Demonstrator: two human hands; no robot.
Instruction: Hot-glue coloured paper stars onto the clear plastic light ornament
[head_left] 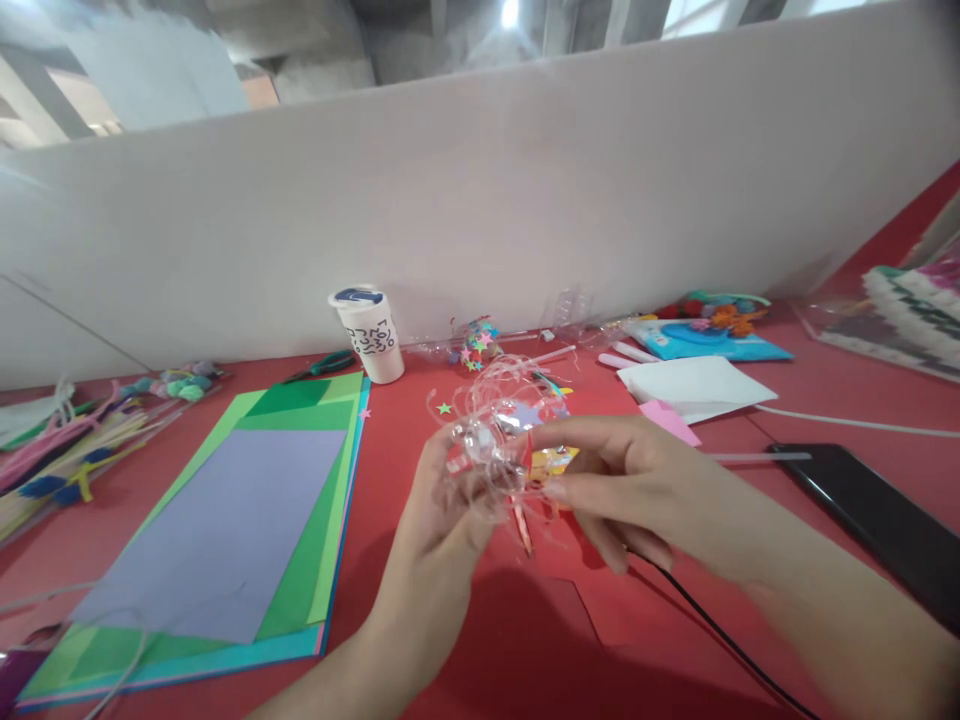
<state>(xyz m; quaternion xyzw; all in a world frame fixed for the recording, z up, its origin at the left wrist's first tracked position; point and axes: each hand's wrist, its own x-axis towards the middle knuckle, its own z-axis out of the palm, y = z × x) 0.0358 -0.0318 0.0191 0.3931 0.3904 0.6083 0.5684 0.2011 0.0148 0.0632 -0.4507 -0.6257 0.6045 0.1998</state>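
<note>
In the head view, a tangled bunch of clear curly plastic strands (499, 410) rises between my two hands, with a lilac star (527, 414) caught among them. My left hand (439, 535) is closed around the lower part of this bunch. From the other side, my right hand (634, 480) reaches in with thumb and forefinger at the strands, beside a thin red strip and a shiny yellow piece (553, 463). Whether its fingertips grip the strip, the strands or the yellow piece cannot be made out. Below the bunch, a thin reddish pointed piece (523, 525) hangs down.
Coloured paper sheets (225, 520) lie at left, beside pipe cleaners (67, 470). Behind stand a white lidded cup (371, 335), pliers-like green handles (332, 364) and a star cluster (476, 345). At right are a white packet (694, 388), a blue packet (712, 342) and a black phone (862, 520).
</note>
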